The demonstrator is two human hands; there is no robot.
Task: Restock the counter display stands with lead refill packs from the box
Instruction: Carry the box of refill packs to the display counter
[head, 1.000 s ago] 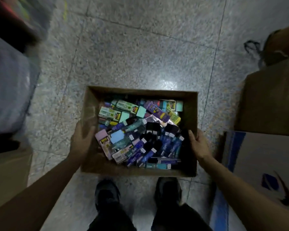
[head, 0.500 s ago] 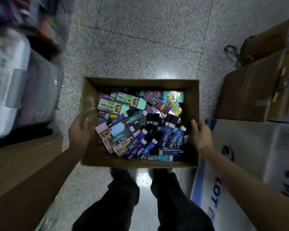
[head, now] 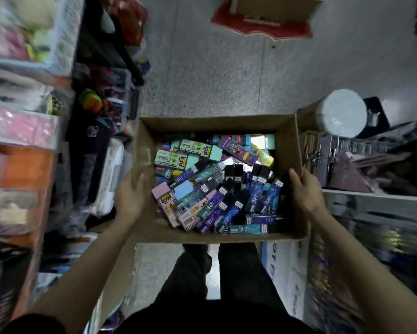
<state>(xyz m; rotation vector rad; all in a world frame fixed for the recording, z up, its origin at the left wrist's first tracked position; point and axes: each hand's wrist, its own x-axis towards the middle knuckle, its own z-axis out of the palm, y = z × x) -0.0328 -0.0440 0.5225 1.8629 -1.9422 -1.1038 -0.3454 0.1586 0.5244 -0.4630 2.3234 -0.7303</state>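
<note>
Lead refill packs are lying jumbled in an open cardboard box, slim flat cases in mint green, pink, purple, dark blue and teal, many with black caps and small printed labels. Both hands are holding the box up above the speckled floor, over the person's dark trouser legs: the left hand is clamped on the left wall, the right hand on the right wall, thumbs hooked over the rim.

Open-topped box; shelves crowd left (blurred).
</note>
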